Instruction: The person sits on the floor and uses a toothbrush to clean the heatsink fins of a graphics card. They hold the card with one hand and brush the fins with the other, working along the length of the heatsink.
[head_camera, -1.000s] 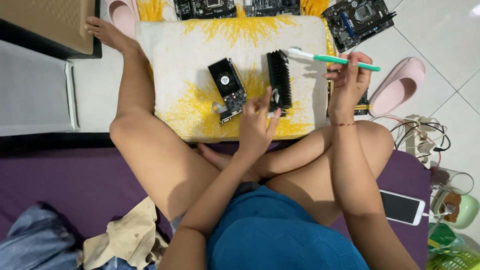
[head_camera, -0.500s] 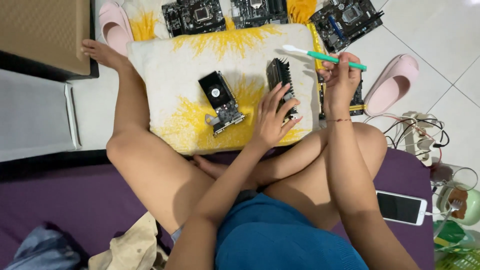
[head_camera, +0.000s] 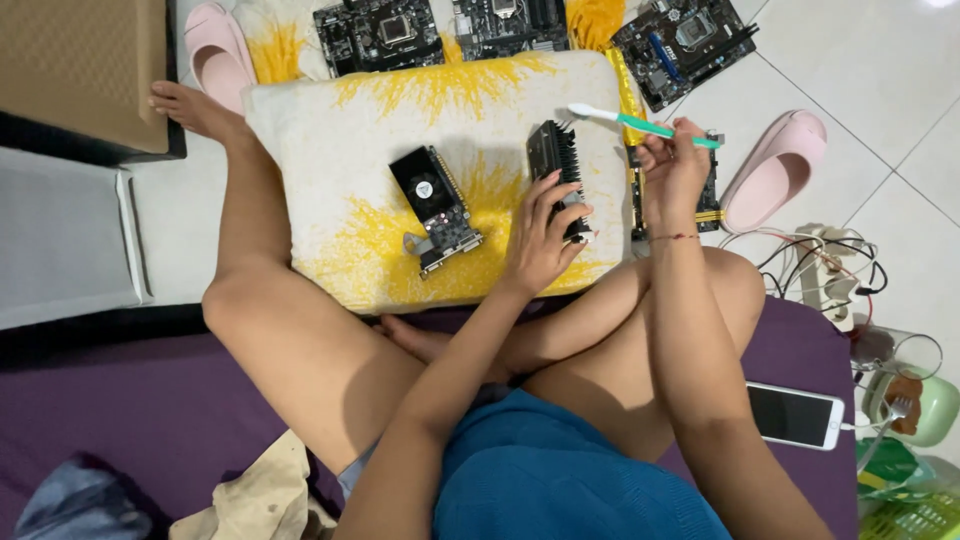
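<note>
A: Largest first: we sit cross-legged on the purple mat (head_camera: 120, 400) with the white-and-yellow cushion (head_camera: 330, 130) laid across the floor in front of us. It seems to serve as a soft bench, so the boards rest on padding and not on tile.

B: Beyond its far edge we have three motherboards (head_camera: 378, 35) lined up, out of reach of the hands but in view. A pink slipper (head_camera: 770, 170) lies to our right, another by our foot at the top left.

A: On the cushion, the small graphics card with the fan (head_camera: 435, 208) lies flat on its own, apart from both hands.

B: Next to it is the finned black card (head_camera: 558, 172), standing on its edge near the cushion's right side. Our left hand (head_camera: 540, 240) is clamped on its lower end, fingers wrapped over the fins, which looks like the reason it stays upright with the fins exposed.

A: Our right hand (head_camera: 672, 170) is closed around the handle of the teal-and-white toothbrush (head_camera: 630, 122), held level, its bristle head just above the card's top end, not clearly touching.

B: Smaller things: a white phone (head_camera: 795, 415) on the mat by our right knee, charging from the tangle of cables (head_camera: 820, 265).
</note>
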